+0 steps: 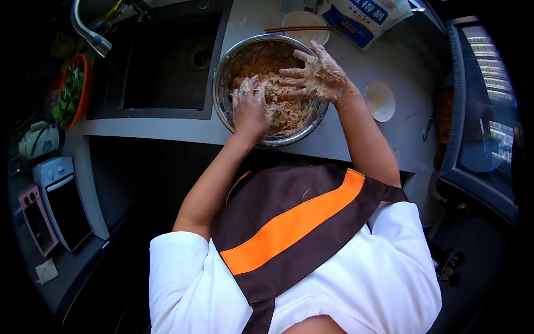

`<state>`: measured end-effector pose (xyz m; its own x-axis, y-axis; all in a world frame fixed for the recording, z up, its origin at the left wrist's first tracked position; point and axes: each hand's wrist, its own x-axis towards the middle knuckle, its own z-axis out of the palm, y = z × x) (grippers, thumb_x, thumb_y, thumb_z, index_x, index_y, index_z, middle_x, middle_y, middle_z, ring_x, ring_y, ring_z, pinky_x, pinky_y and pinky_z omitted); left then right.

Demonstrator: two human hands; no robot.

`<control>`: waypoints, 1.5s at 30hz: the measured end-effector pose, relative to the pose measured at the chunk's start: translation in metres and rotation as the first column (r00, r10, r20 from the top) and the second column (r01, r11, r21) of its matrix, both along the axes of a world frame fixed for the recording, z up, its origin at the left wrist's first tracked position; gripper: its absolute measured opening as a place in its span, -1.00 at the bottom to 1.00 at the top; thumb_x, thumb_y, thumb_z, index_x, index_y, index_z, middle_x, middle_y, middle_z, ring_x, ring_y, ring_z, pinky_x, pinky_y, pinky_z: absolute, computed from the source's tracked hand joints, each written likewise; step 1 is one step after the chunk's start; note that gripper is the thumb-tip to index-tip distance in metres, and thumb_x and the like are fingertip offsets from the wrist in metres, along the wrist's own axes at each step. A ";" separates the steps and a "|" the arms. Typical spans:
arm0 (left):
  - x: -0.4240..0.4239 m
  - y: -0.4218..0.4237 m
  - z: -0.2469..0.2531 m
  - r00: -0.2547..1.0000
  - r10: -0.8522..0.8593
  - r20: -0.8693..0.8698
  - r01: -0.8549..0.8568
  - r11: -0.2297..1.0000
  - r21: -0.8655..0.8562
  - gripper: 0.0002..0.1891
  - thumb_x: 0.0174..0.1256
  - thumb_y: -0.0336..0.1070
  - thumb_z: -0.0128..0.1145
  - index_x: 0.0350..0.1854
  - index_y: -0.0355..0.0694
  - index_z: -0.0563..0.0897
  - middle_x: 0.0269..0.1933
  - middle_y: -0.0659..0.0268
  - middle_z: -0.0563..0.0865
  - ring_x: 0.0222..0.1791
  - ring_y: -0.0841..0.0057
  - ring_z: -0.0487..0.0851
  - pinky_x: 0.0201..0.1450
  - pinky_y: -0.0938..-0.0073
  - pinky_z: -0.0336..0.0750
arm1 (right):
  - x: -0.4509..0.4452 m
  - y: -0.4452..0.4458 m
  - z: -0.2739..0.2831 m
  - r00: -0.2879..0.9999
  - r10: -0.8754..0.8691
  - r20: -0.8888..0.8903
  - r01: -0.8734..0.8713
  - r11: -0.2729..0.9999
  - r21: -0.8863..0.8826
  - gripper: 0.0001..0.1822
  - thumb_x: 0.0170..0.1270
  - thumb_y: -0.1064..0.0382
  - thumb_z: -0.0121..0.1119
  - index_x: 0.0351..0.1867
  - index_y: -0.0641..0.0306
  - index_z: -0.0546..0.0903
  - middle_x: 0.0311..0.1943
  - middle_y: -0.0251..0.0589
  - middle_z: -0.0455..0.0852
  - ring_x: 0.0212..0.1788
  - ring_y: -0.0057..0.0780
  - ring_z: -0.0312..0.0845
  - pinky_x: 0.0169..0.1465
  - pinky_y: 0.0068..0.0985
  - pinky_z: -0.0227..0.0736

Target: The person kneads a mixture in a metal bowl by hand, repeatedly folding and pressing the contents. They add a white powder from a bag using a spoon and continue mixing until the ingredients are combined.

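Note:
A round stainless steel bowl (217,94) stands at the counter's front edge and holds a crumbly mixture (292,109) with pale clumps and green bits. My left hand (252,109) is inside the bowl on its left side, palm down, fingers touching the mixture. Pale paste clings to those fingers. Over the bowl's right rim reaches my right hand (320,76), its fingers spread and thickly coated with sticky bits. Nothing is gripped in it. Part of the mixture is hidden beneath both hands.
Behind the bowl, wooden chopsticks (298,29) lie across a white bowl (306,20), beside a flour bag (362,20). Another white bowl (379,101) stands right. Leftward are a sink (167,71), a faucet (92,36) and an orange basin (85,92) of leafy greens (70,96).

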<state>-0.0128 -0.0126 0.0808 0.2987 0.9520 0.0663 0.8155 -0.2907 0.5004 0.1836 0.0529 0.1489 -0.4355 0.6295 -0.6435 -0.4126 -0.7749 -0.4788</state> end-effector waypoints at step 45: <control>0.032 0.004 0.015 0.967 -0.228 -0.113 0.238 0.968 0.080 0.11 -0.27 -0.14 0.33 0.44 -0.11 -0.04 0.46 0.06 -0.17 0.46 0.07 -0.23 0.40 -0.05 -0.29 | -0.032 -0.046 -0.057 0.850 -0.310 -0.426 0.300 0.949 -0.092 -0.14 0.26 -0.42 -0.37 0.38 0.18 0.05 0.31 -0.10 0.23 0.31 -0.21 0.15 0.39 -0.17 -0.10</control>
